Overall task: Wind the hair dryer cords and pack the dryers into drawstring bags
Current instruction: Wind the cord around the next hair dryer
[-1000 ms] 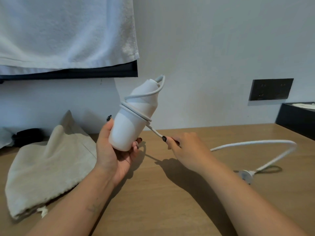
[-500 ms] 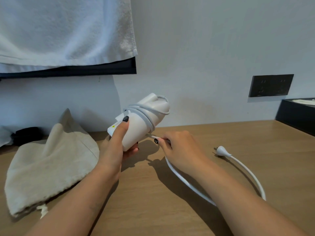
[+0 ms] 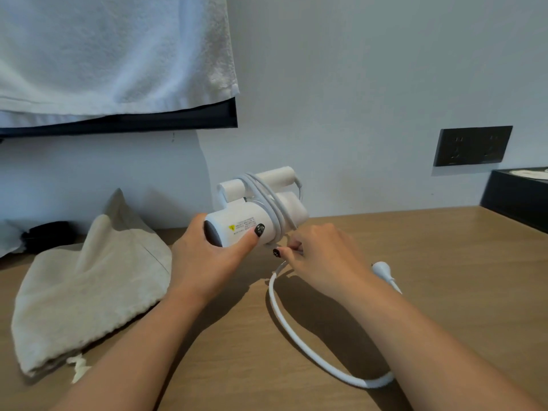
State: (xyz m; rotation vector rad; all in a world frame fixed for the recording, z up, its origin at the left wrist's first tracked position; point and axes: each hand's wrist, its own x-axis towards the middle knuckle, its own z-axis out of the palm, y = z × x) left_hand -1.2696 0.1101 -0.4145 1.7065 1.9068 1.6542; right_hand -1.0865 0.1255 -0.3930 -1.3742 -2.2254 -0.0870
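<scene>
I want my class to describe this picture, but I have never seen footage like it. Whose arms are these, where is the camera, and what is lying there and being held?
There is no machine here: the arms belong to a person, and the single picture comes from a camera worn on that person's head, looking forward and down.

The left hand grips a white hair dryer above a wooden table. Several turns of its white cord are already wound round the body. The right hand pinches the cord close to the dryer; the loose rest curves over the table under the right forearm to the plug, which lies past the right wrist.

To the left lies a beige drawstring bag. On the wall are a hanging white towel and a dark socket plate.
</scene>
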